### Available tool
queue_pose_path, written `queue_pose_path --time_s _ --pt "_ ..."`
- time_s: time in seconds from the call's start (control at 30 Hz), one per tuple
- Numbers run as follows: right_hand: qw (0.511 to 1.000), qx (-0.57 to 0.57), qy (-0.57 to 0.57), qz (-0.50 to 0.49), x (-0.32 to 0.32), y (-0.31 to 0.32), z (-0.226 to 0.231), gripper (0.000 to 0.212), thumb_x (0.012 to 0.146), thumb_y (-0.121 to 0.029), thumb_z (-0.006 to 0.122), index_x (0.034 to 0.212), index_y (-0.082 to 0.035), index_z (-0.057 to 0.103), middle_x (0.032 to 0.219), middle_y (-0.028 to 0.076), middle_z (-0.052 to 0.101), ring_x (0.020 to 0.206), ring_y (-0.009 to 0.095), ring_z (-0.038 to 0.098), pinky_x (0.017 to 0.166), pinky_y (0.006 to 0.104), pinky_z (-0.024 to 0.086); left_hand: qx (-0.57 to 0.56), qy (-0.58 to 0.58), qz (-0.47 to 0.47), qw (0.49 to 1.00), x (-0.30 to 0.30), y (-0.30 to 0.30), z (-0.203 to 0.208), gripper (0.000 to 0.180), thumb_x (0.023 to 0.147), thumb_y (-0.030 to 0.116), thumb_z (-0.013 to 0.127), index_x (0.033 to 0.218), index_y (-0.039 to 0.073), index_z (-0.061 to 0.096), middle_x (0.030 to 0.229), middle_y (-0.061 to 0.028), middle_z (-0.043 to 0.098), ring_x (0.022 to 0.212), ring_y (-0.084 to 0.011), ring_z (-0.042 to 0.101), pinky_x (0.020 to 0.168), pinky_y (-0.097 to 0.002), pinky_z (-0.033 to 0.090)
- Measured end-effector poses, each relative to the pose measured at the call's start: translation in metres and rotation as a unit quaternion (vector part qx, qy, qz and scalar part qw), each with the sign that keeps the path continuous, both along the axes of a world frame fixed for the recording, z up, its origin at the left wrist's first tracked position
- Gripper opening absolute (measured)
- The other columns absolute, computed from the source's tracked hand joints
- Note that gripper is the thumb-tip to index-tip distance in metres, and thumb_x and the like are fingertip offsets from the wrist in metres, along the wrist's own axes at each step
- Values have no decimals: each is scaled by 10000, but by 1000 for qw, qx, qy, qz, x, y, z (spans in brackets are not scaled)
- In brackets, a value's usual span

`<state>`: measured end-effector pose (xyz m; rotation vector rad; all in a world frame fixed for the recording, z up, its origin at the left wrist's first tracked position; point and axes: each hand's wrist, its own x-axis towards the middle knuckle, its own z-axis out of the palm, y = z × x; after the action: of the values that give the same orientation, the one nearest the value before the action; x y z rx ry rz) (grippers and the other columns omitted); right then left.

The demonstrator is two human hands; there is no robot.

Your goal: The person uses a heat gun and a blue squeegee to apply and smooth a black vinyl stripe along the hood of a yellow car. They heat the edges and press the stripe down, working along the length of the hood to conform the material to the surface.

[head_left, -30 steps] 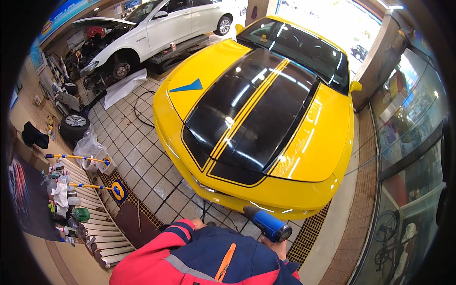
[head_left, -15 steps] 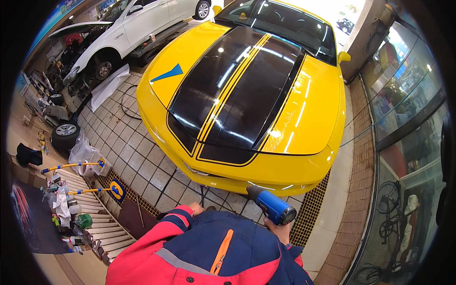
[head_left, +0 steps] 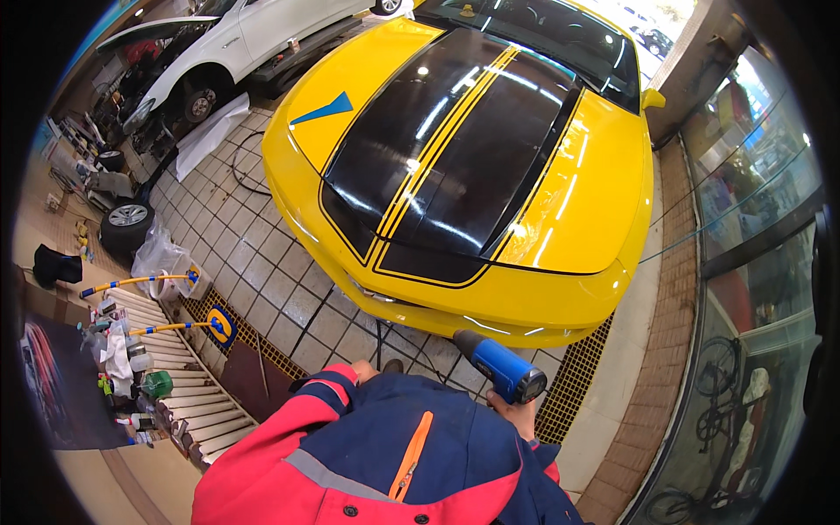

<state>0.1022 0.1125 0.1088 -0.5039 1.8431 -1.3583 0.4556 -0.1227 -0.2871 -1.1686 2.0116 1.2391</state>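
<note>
Fingers of the right hand (head_left: 516, 413) are wrapped around the grip of a blue heat gun (head_left: 499, 366), whose nozzle is pointed toward the front bumper of the yellow car (head_left: 560, 192) with black hood stripes. Only a small part of the left hand (head_left: 365, 370) is seen past the red sleeve (head_left: 289, 420), so its state cannot be told. A white car (head_left: 254, 39) is parked behind.
</note>
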Motion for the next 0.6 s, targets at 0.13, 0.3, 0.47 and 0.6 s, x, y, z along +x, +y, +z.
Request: queue_pose_path --time_s 0.13,0.3,0.47,0.6 --pt "1000 16 -7 15 3 -3 1 154 893 -83 831 991 -35 722 789 10 711 628 112 640 568 282 488 20 -58 87 994 0 8 3 681 865 619 771 1108 -17 798 1162 -284 759 1137 -395 752 894 -461 581" --pt "999 16 -2 30 4 -4 2 150 897 -84 832 991 -36 726 786 6 708 626 109 636 560 285 476 9 -19 39 999 3 15 9 555 954 615 658 1148 115 797 1086 -290 738 983 -455 728 842 -473 532" --pt "999 19 -3 29 6 -3 1 147 903 -84 828 996 -32 725 782 7 705 627 109 633 564 290 481 31 -17 87 996 12 13 -6 629 861 558 800 1106 -21 808 1172 -292 763 1182 -399 742 921 -462 586" --pt "1000 5 -3 26 7 0 2 143 906 -85 827 991 -29 725 778 8 704 628 110 633 568 291 484 -4 46 -28 999 17 12 -19 568 920 592 707 1129 73 801 1123 -288 747 1082 -450 726 874 -475 548"
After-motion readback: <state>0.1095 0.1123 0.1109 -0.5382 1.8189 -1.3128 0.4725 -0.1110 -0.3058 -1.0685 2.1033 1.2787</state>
